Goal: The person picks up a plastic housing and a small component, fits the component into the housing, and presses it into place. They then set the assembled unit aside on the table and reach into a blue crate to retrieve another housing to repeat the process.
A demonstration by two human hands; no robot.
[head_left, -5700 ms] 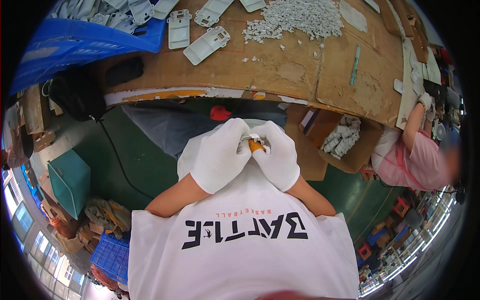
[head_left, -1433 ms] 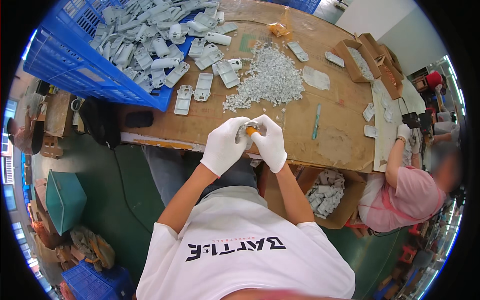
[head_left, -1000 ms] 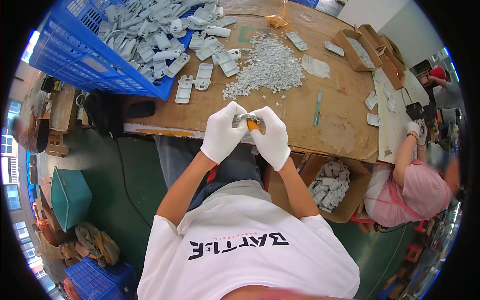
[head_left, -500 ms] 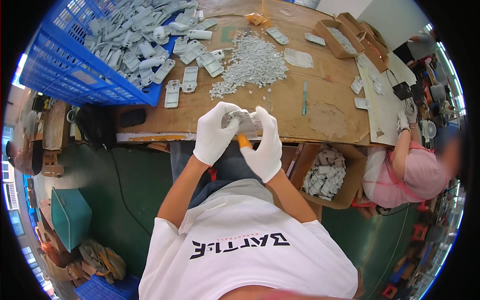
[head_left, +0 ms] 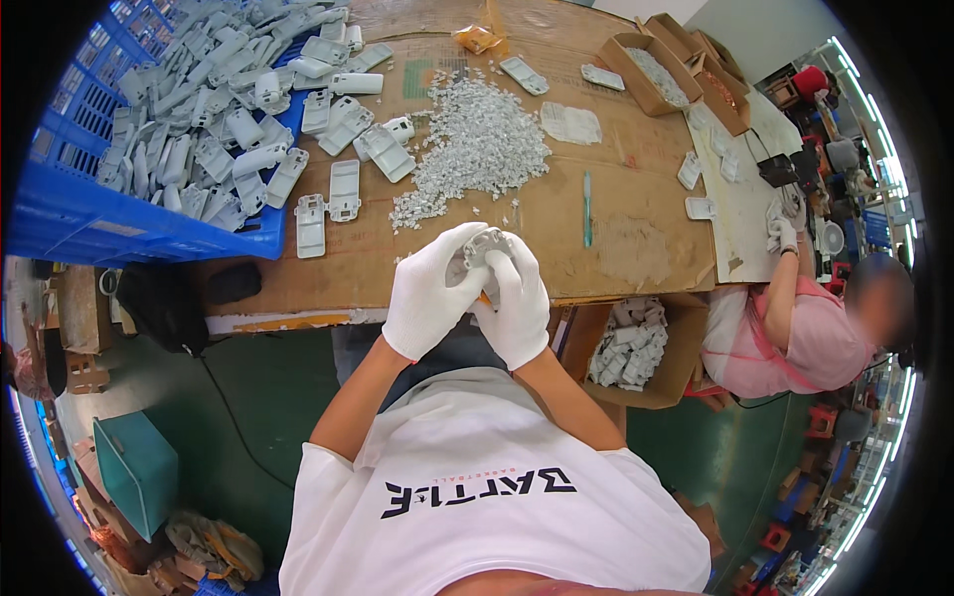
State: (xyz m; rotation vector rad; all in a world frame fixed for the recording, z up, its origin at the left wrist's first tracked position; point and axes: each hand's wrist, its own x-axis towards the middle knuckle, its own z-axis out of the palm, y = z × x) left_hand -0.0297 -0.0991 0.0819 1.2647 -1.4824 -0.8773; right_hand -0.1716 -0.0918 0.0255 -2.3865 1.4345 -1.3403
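Note:
My left hand [head_left: 429,296], in a white glove, is closed around a light grey plastic housing [head_left: 487,242] just off the table's near edge. My right hand [head_left: 519,313], gloved too, is closed against the same housing, its fingers on the near right side. A sliver of an orange-handled tool [head_left: 485,297] shows between my hands, tucked in the right palm; its working end is hidden. Beyond them on the cardboard-covered table lies a heap of small whitish plastic bits [head_left: 482,139]. Several loose housings, including one open tray-like housing [head_left: 345,190], lie left of the heap.
A blue crate [head_left: 149,223] full of housings stands at the left. A green pen-like stick [head_left: 587,209] lies right of the heap. Below the table edge, a cardboard box [head_left: 686,353] holds white parts. A co-worker in pink [head_left: 810,328] sits at the right.
My right hand has moved in toward the left, its fingers now on the housing. The orange handle, plainly seen before, is mostly hidden. The whole view has shifted slightly.

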